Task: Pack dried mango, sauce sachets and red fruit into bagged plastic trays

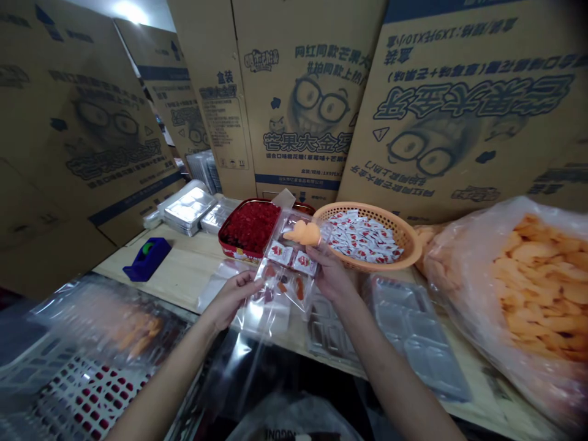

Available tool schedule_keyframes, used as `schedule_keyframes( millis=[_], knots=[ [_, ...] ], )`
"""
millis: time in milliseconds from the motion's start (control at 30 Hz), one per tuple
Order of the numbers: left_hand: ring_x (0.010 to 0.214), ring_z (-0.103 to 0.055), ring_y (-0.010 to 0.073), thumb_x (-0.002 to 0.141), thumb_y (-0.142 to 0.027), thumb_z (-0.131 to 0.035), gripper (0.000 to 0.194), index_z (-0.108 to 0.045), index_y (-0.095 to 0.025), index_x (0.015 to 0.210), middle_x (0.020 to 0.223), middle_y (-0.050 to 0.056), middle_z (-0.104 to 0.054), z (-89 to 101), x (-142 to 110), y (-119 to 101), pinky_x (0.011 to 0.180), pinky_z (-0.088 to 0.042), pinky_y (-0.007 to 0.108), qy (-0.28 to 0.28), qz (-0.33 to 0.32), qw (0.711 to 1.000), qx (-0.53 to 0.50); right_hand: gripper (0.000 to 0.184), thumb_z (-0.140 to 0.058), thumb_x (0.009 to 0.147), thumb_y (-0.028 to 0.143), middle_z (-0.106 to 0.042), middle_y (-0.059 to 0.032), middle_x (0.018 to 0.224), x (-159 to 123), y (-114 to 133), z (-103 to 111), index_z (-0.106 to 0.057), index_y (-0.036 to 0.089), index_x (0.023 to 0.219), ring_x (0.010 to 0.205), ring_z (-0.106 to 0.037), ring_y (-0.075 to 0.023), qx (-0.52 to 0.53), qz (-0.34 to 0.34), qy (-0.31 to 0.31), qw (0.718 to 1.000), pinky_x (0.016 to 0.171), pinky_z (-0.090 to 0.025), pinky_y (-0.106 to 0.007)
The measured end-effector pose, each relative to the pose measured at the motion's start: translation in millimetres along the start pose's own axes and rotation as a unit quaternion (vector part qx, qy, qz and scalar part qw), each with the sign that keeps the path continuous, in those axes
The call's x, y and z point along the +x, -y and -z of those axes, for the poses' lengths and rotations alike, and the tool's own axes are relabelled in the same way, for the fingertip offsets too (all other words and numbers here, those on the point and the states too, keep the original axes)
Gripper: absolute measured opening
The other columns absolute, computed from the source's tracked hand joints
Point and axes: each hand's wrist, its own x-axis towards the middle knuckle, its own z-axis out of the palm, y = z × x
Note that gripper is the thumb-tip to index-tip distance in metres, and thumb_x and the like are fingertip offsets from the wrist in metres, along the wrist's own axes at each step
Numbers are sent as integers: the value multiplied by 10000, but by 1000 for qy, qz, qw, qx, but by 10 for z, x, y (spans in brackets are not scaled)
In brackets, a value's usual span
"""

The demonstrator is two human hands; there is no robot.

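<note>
A clear plastic compartment tray (287, 269), filled with small red-and-white sachets and orange and dark sweets, is held above the wooden table (188, 269). My left hand (229, 300) pinches its near left edge, where a clear plastic bag (257, 318) hangs. My right hand (328, 269) grips the tray's right side. An orange cone-shaped sweet (302, 233) lies at the tray's far end, just above my right fingers.
A red tin of red pieces (250, 226) and an orange basket of sachets (367, 236) stand behind the tray. Empty clear trays (413, 337) lie at the right. A big bag of orange snacks (528, 294), a blue tape dispenser (147, 257), cardboard boxes (303, 92) surround.
</note>
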Motion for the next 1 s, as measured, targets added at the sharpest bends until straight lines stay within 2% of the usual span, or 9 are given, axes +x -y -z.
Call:
schedule_keyframes(
  millis=[133,300,500,633,733,833,1000],
  knots=[
    [642,-634,167,679,-320,-691,249,-657,-123,829,720,49,-689,-23,85,-109,641,-496,280,4,28,998,-55,300,-719,654,233,-709,-8,846,-19,-24,-74,-621,189,933,719,-651,-156,-11,-22,21,999,700,-523,-297],
    [565,-631,162,681,-320,-687,228,-649,-121,786,642,41,-678,-5,109,-135,594,-491,263,-22,2,993,-119,315,-707,683,229,-690,-37,969,-41,-39,-105,-610,178,978,819,-644,-159,-26,-32,58,997,762,-501,-289],
    [638,-651,196,632,-303,-731,384,-632,-126,958,799,78,-701,-36,29,-42,639,-502,314,37,23,997,-63,280,-730,636,219,-697,-1,835,-119,-75,-175,-625,187,894,678,-629,-137,-53,-51,48,996,635,-510,-258],
    [632,-640,176,600,-271,-756,382,-633,-131,934,803,63,-697,-5,32,-35,619,-492,291,14,8,998,-53,299,-710,660,262,-694,-10,867,-116,-52,-200,-630,190,939,693,-624,-137,-83,-67,76,991,620,-503,-247],
    [662,-643,169,617,-255,-747,354,-633,-139,932,801,55,-696,33,22,-50,654,-493,285,19,11,996,-82,424,-715,656,280,-680,-2,947,3,11,-196,-583,223,1055,812,-629,-149,-89,-7,47,995,698,-500,-262],
    [687,-649,177,632,-235,-737,351,-626,-149,953,814,57,-696,49,-2,-41,689,-500,308,40,17,993,-113,511,-740,618,242,-676,32,907,134,61,-206,-556,265,1094,804,-621,-127,-110,55,22,992,694,-487,-241],
    [683,-652,193,648,-216,-722,335,-627,-129,958,800,79,-699,74,-34,-15,695,-505,327,29,29,987,-153,296,-730,626,278,-672,9,779,108,17,-267,-638,183,890,655,-585,-103,-234,11,59,970,579,-452,-206]
  ],
)
